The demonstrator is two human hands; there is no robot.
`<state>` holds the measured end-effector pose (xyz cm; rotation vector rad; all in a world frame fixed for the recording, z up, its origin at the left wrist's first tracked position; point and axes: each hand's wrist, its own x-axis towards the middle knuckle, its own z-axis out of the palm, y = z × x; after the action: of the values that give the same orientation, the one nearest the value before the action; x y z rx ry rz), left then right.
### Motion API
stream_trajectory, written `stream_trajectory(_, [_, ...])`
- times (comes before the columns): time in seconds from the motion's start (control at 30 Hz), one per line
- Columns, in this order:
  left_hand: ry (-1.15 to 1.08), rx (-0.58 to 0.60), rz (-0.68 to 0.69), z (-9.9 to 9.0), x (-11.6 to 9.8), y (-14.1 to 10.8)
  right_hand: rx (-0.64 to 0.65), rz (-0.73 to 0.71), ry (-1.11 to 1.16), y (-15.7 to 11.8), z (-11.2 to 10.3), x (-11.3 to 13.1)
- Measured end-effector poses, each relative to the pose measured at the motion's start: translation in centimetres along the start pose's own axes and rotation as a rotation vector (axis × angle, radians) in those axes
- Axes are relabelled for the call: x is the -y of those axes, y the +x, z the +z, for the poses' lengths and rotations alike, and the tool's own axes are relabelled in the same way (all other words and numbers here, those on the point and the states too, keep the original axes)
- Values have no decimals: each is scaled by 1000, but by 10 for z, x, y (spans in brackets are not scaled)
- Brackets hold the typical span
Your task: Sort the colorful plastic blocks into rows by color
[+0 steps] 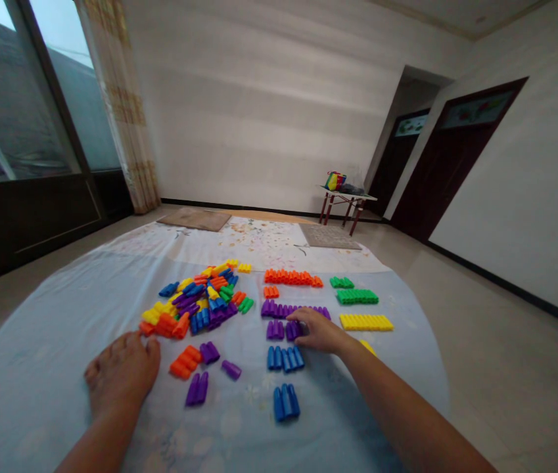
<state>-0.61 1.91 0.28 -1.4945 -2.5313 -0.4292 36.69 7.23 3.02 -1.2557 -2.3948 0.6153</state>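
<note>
My right hand (314, 330) has thumb and fingers closed on a small purple plastic block (293, 331), at the right end of a short purple group (275, 330). Just behind it runs a longer row of purple blocks (279, 309). Blue blocks (285, 359) lie in front of that hand, and another blue group (286, 402) is nearer to me. My left hand (123, 369) rests on the cloth with its fingers apart and holds nothing. Close by it are orange blocks (166, 325) at the edge of a mixed pile (209, 299). Loose purple blocks (231, 370) and an orange group (186, 362) lie between my hands.
Orange (291, 277), green (357, 297) and yellow (366, 322) rows lie farther right on the cloth-covered round table (239, 440). Two mats (197, 219) are at its far side. A small side table (348, 195) with a colourful bag stands by the wall.
</note>
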Motion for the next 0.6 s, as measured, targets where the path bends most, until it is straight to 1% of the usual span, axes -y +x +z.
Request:
stream_trajectory(0.1, [10, 0, -13, 1, 0, 0, -21, 23, 25, -2, 0, -3])
stream_trajectory(0.2, [19, -4, -28, 2, 0, 0, -41, 52, -5, -3, 1, -3])
stream_trajectory(0.47, [20, -24, -18, 2, 0, -2, -61, 43, -12, 0, 7, 3])
stream_trajectory(0.53, [18, -23, -20, 3, 0, -2, -65, 49, -1, 0, 4, 6])
stream_trajectory(0.6, [15, -18, -21, 3, -1, -2, -115, 39, 13, -1, 1, 15])
